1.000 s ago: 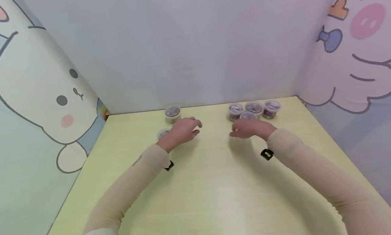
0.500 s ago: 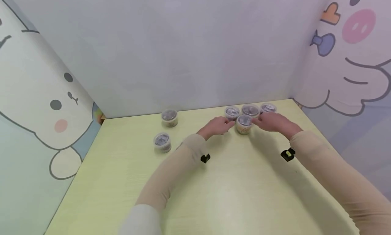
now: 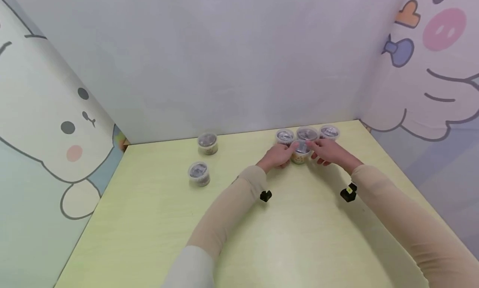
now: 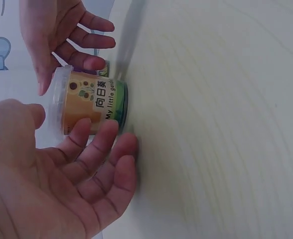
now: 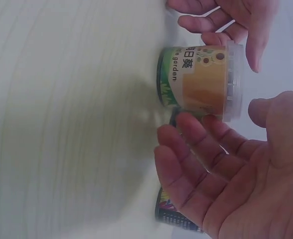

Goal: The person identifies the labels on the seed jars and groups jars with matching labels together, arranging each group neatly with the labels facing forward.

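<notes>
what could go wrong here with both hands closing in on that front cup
The front cup stands right against three other cups by the wall; a bump from the right hand could tip or shove them. The left hand and right hand are open at its sides, so a loose two-handed lift might let it slip.

Head view: front cup mostly covered by left hand and right hand; only lid top and a strip of label show. Whether fingers actually contact the cup cannot be told there. Labels on the three rear cups and the two left cups too small to read.

Left wrist view: palm cut off by the lower and left edges.

Right wrist view: table blurred; dark cup largely hidden behind the fingers (print illegible); palm cut off at the right edge.
</notes>
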A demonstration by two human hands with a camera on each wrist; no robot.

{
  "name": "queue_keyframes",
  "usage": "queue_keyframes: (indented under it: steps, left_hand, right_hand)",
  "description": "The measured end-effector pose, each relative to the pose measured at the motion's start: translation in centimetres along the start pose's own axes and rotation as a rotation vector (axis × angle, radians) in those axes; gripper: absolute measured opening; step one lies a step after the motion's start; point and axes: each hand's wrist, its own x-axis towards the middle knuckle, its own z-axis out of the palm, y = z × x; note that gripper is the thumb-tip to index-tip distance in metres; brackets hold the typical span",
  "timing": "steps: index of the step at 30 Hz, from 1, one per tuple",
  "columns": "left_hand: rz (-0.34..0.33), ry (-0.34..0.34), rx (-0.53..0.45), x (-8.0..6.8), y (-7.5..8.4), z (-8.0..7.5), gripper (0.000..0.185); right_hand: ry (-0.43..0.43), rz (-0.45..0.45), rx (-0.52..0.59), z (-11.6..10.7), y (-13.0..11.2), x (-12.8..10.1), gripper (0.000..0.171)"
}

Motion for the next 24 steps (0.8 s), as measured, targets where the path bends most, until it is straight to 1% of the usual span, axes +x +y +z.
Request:
queue_keyframes:
  steps: [3,5,9,11,16,21,24]
  left_hand:
    - [-0.011,0.020,-0.005,0.2,0.0,0.3,0.070]
    - [-0.009,0.041,0.014,0.4,-0.1,0.5,0.069]
    - [-0.004,0.085,0.064,0.6,-0.2,0.9,0.066]
    - [-0.008,0.106,0.074,0.6,-0.2,1.1,0.064]
    - [-0.014,0.135,0.044,0.6,-0.1,1.2,0.061]
    - [-0.019,0.147,0.007,0.4,0.0,1.5,0.062]
    - [-0.021,0.154,-0.004,0.2,0.1,1.7,0.061]
  right_hand:
    - [0.014,0.000,0.011,0.2,0.3,0.3,0.070]
    - [0.008,0.006,0.024,0.3,0.4,0.5,0.068]
    - [-0.036,0.039,0.076,0.1,0.3,0.7,0.061]
    - [-0.064,0.054,0.106,-0.1,0.0,0.8,0.057]
    - [-0.109,0.084,0.137,-0.6,-0.4,0.8,0.053]
    - [-0.121,0.106,0.171,-0.8,-0.3,0.7,0.050]
    - [-0.125,0.110,0.200,-0.6,-0.1,0.6,0.050]
